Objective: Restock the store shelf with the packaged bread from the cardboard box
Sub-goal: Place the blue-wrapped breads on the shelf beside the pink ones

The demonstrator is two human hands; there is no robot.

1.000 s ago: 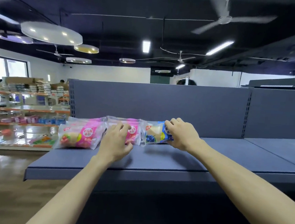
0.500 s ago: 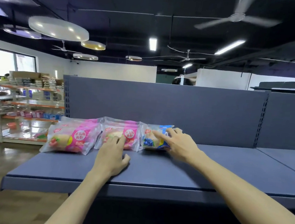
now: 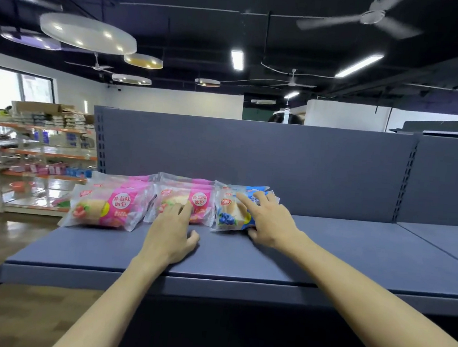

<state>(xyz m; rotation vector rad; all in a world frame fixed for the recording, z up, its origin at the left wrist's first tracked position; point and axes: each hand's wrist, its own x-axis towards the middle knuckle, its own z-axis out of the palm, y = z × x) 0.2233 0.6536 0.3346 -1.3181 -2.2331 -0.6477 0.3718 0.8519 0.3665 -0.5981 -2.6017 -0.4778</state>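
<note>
Three bread packs lie in a row at the back left of the grey-blue shelf. The left pink pack lies untouched. My left hand rests on the shelf with its fingertips touching the front of the middle pink pack. My right hand lies with spread fingers on top of the blue pack, thumb at its front edge. The cardboard box is out of view.
The shelf's upright back panel stands right behind the packs. A second shelf section adjoins on the right. Across a wooden floor at left stands another shelving unit with goods.
My right hand has let go of the blue pack's side and now lies flat on top of it. My left hand has slid back from the middle pink pack to its front edge.
</note>
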